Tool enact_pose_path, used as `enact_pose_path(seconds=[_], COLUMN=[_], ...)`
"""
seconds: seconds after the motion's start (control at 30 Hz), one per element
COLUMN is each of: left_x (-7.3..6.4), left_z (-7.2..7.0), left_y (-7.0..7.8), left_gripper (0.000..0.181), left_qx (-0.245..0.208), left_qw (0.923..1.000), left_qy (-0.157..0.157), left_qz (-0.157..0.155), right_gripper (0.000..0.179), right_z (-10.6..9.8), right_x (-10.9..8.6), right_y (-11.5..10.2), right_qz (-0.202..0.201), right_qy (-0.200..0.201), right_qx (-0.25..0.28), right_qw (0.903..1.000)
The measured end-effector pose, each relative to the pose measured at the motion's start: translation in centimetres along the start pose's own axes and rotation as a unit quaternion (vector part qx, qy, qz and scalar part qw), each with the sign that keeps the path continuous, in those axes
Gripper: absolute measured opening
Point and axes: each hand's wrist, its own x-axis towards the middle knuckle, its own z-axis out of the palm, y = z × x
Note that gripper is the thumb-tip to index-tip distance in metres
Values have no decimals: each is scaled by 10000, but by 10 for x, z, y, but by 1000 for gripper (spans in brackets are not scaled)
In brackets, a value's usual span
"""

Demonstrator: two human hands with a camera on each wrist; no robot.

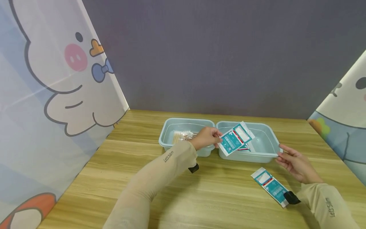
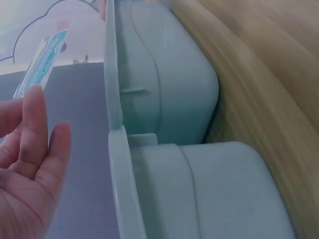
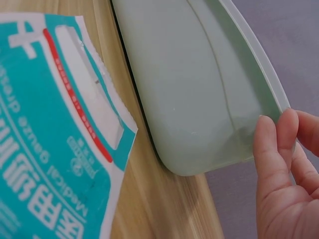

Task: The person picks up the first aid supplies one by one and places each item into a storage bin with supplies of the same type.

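My left hand (image 1: 206, 137) pinches a teal-and-white medical gauze dressing packet (image 1: 229, 142) by its left edge, tilted above the right-hand pale blue tub (image 1: 268, 136). Partly hidden beneath it, another such packet (image 1: 248, 147) shows inside that tub. In the left wrist view, the held packet (image 2: 47, 57) sticks up beyond the fingertips (image 2: 34, 99). My right hand (image 1: 295, 163) holds the tub's front right rim between thumb and fingers, as the right wrist view also shows. A further gauze packet (image 1: 270, 184) lies flat on the table, below the right hand and partly behind the wrist strap.
To the left, touching the first tub, stands a second pale blue tub (image 1: 168, 130) with thin wooden-stick swabs (image 1: 177, 136) and clear-wrapped items. The wood-grain table (image 1: 120, 178) meets a dark grey wall (image 1: 211, 63) behind. Cartoon-printed sheets (image 1: 57, 105) flank both sides.
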Motion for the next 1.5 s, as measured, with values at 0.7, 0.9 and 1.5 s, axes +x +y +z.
enact_pose_path(seconds=[0.7,0.9,1.5], left_x=[24,31,39], left_z=[-9,-9,-3], left_y=[2,4,17], left_gripper=[14,11,10], left_qx=[373,93,-194], left_qw=[9984,9983,9966], left_qy=[419,558,753], left_qz=[52,-162,-271], right_gripper=[38,38,36], right_z=[-2,-1,4], right_x=[1,1,1], right_y=[-1,-1,1], right_qz=[-89,-97,-223], right_qy=[98,235,319], right_qx=[-337,-413,-505], right_qw=[9993,9988,9980])
